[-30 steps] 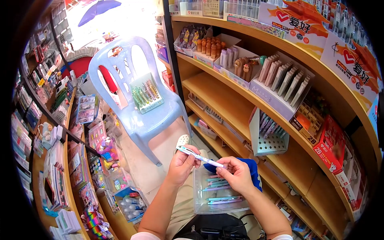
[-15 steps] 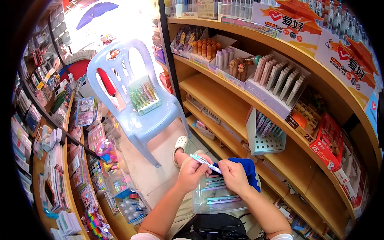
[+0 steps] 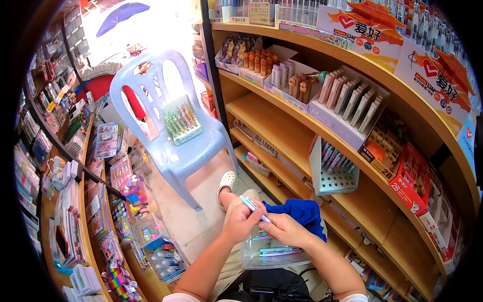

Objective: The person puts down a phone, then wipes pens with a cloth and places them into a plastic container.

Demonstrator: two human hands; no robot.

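Note:
A light blue and white pen (image 3: pixel 249 203) slants between my two hands above a clear plastic tray (image 3: pixel 247 257). My left hand (image 3: pixel 242 222) is closed around its middle, with the pale upper end sticking out past the fingers. Fingers of my right hand (image 3: pixel 288 231) pinch the pen's lower end, close against the left fingertips. Several similar pens (image 3: pixel 279 251) lie in the tray on my lap, some hidden beneath my hands. A dark blue cloth (image 3: pixel 302 215) is bunched just beyond my right hand.
A light blue plastic chair (image 3: pixel 188 157) stands ahead, holding a box of pens (image 3: pixel 182 121). Wooden shelves (image 3: pixel 266 118) with stationery boxes rise on the right. An upright pen box (image 3: pixel 336 182) sits on a lower shelf. Packed goods racks (image 3: pixel 93 229) line the left.
My right hand has moved down and slightly left along the pen, off the blue cloth, uncovering more of it. The pen now tilts more steeply in my left hand.

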